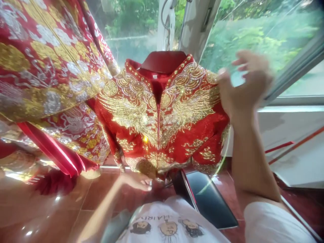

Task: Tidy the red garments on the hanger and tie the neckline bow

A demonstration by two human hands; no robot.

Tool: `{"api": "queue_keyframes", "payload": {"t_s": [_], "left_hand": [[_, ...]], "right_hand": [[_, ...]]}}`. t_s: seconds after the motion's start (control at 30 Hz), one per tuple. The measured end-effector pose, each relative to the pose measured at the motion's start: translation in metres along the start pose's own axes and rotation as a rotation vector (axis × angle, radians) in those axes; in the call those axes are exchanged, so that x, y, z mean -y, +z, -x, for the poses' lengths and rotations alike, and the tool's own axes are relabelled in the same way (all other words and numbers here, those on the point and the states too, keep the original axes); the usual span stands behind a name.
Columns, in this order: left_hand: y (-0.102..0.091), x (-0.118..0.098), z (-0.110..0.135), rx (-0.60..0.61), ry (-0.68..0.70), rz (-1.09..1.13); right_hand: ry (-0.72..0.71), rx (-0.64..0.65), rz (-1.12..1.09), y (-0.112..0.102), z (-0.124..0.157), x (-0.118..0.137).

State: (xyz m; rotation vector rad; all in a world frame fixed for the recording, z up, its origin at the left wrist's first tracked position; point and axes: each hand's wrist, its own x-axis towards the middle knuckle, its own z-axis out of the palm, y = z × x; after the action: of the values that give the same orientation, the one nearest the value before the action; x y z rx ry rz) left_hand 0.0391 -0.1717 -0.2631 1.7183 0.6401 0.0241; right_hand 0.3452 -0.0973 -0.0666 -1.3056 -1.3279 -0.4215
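A red jacket with gold embroidery (162, 118) hangs on a dark red hanger (163, 60) in front of a window. My right hand (243, 84) is raised at the jacket's right shoulder, thumb and fingers pinched on the fabric edge, slightly blurred. My left hand (138, 180) reaches low to the jacket's bottom hem, fingers curled at the gold trim; what they hold is hard to see.
A second red and gold embroidered garment (50, 84) hangs at the left. A dark flat panel (210, 199) leans on the red tiled floor (37, 209) below the jacket. The window frame (291, 81) and a white sill run along the right. My white printed shirt (172, 226) shows at the bottom.
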Motion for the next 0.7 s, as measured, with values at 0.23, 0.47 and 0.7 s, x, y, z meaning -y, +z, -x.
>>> {"api": "queue_keyframes", "payload": {"t_s": [0.23,0.47,0.7], "left_hand": [[-0.101,-0.148,0.059,-1.113,0.805,-0.638],[-0.179,-0.181,0.063,-1.366,0.142,-0.842],[-0.165,-0.192,0.071,-1.298,0.06,-0.759]], "right_hand": [[0.111,0.307,0.193,0.016,0.0,-0.018],[-0.006,0.336,-0.005,0.02,-0.011,-0.036],[0.042,0.722,-0.286,0.017,-0.028,-0.053]]}}
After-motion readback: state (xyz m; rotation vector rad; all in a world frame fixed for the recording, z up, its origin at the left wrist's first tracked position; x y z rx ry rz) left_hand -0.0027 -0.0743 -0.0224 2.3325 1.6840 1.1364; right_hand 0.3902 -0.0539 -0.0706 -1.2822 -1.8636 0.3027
